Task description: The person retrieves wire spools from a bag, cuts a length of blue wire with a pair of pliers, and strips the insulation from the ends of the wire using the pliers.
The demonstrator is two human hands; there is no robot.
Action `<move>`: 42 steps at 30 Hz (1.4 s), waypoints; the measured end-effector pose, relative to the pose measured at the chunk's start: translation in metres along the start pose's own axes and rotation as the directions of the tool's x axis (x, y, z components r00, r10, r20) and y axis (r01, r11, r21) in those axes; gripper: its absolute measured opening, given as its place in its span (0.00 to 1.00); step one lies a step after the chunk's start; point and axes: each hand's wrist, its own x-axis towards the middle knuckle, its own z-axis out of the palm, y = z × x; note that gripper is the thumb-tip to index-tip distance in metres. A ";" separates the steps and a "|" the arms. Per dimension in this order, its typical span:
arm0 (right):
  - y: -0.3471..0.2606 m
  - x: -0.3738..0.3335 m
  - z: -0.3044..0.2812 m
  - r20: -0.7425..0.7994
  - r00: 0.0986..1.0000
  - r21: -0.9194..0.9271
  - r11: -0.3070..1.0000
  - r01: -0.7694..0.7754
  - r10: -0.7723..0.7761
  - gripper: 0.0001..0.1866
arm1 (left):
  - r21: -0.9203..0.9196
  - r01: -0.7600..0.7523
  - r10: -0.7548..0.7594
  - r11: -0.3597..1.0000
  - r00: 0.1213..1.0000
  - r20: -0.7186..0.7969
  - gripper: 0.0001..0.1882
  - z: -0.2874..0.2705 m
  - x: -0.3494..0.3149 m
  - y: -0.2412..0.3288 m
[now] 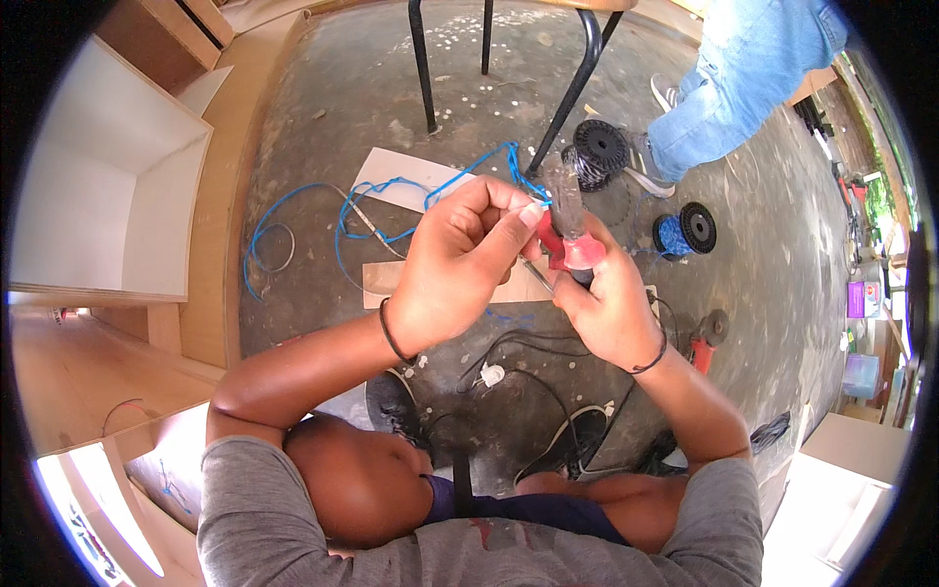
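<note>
My left hand (450,264) pinches the end of a thin blue wire (399,183) between thumb and fingertips. The wire runs off in loose loops to the left and far side. My right hand (618,311) is closed around red-handled pliers (584,252), their dark jaws pointing away from me. The jaws are right beside the pinched wire end; whether they touch it, I cannot tell. A slim metal rod (537,276) shows below the pliers, near my right thumb; its kind is unclear.
Beyond my hands stand a black-legged chair (423,68) and a person in jeans (729,108). Wire spools, one black (601,147) and one blue (675,235), lie to the right. A black cord with a white plug (492,375) and a red-and-grey tool (706,342) are near my feet.
</note>
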 end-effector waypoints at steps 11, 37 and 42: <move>-0.004 0.003 0.006 0.017 0.999 0.026 0.999 -0.048 0.047 0.26 | 0.031 -0.173 0.174 0.984 0.985 -0.008 0.05 0.002 0.001 -0.003; 0.003 0.006 0.003 -0.066 0.998 -0.108 0.994 0.013 -0.020 0.20 | 0.654 -0.281 0.238 0.703 0.959 0.155 0.09 -0.010 0.007 0.012; 0.001 0.004 0.006 -0.022 0.999 -0.142 0.989 -0.047 0.045 0.21 | 0.657 -0.339 0.327 0.674 0.934 0.146 0.12 -0.013 0.009 0.001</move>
